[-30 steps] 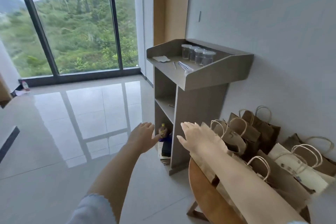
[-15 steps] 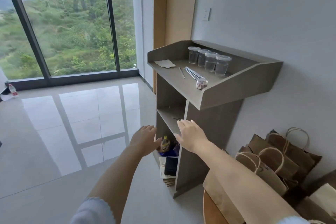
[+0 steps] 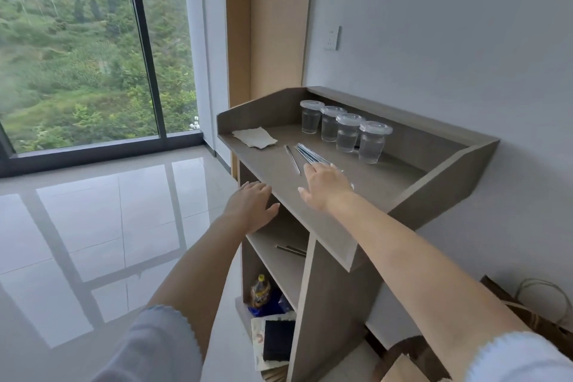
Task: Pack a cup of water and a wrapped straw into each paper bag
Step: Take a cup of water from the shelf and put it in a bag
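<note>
your right hand (image 3: 325, 184) hovers open over the wrapped straws (image 3: 307, 152). they look light and slippery, so pinch one mid-length. left hand (image 3: 252, 203) is open, empty.

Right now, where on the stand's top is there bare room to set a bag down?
Bare: the near right corner, between the right hand, the cups and the side wall; also a strip between napkin and straws. Crowded: the back row of cups.
</note>
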{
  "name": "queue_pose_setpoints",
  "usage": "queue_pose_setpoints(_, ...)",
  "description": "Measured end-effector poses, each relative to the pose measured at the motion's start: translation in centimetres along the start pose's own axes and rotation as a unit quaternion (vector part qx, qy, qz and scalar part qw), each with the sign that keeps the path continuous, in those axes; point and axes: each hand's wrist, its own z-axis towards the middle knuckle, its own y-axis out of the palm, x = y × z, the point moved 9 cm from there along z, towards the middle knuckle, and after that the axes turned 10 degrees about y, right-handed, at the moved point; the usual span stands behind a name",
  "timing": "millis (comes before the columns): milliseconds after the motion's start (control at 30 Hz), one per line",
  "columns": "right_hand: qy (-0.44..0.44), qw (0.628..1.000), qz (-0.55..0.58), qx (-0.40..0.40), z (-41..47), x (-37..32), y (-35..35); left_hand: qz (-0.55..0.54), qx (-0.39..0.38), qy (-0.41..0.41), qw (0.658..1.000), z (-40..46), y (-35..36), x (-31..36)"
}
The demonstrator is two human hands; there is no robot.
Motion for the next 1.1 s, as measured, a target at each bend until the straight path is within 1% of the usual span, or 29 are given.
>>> queue_pose_setpoints(100,0.036,0.999,-0.017,-0.014,4.3,1.3,0.2,-0.002,-0.003,0.035,0.999,4.5,1.2,-1.8)
queue_pose_setpoints(200,0.087,0.996,-0.021,-0.009,8.6,2.9,-0.2,0.001,0.002,0.071,0.997,9.2,1.8,-3.9)
queue_pose_setpoints(333,0.152,0.988,-0.02,-0.021,13.1,4.6,0.3,-0.007,-0.008,0.111,0.994,15.4,2.7,-7.2)
queue_pose_setpoints(433,0.192,0.981,-0.018,-0.035,15.8,5.7,1.3,-0.009,-0.03,0.129,0.991,19.9,3.4,-9.6)
queue_pose_setpoints(533,0.227,0.973,-0.016,-0.032,18.0,7.2,2.3,-0.019,-0.03,0.142,0.989,24.0,4.0,-11.0)
queue_pose_setpoints(667,0.275,0.96,-0.014,-0.04,19.4,10.0,3.4,-0.032,-0.052,0.176,0.982,27.4,5.8,-10.1)
queue_pose_setpoints(800,0.321,0.946,-0.003,-0.032,20.7,13.6,3.6,-0.045,-0.032,0.217,0.975,30.7,6.2,-8.1)
queue_pose_setpoints(1100,0.37,0.929,0.016,-0.01,23.3,20.0,3.4,-0.035,-0.028,0.266,0.963,37.3,7.2,-4.9)
